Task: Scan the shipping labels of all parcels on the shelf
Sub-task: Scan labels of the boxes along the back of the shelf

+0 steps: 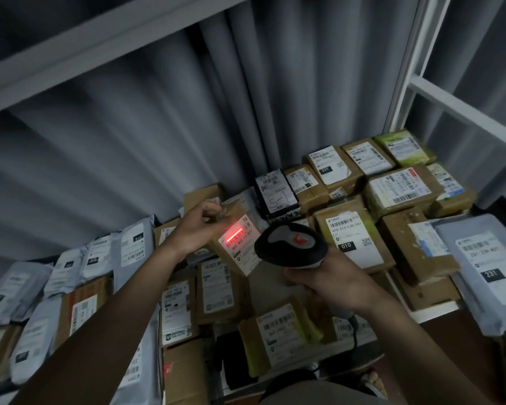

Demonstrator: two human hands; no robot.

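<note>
Near the middle of the shelf (433, 312), among close-packed parcels, the left hand (199, 226) holds a small brown parcel (237, 244) tilted up on edge, its fingers curled round the parcel's far upper corner; the white shipping label (240, 244) faces the person, and a red scan line (235, 230) lies across its barcode; just beside it, toward the right, the right hand (330, 283) grips the handle of a grey-and-black barcode scanner (289, 244), fingers wrapped tight round it, the scanner's head pointing at the label; a dark cable (354, 331) hangs from the handle's base past the shelf's front edge; brown cartons with labels, one marked 010 (349, 233), fill the right end and back right corner; grey mailer bags (105, 255) stand leaning in a row toward the left end, and one marked 231 (485, 267) overhangs the front right corner; behind the shelf hangs a grey pleated curtain (158, 127).
</note>
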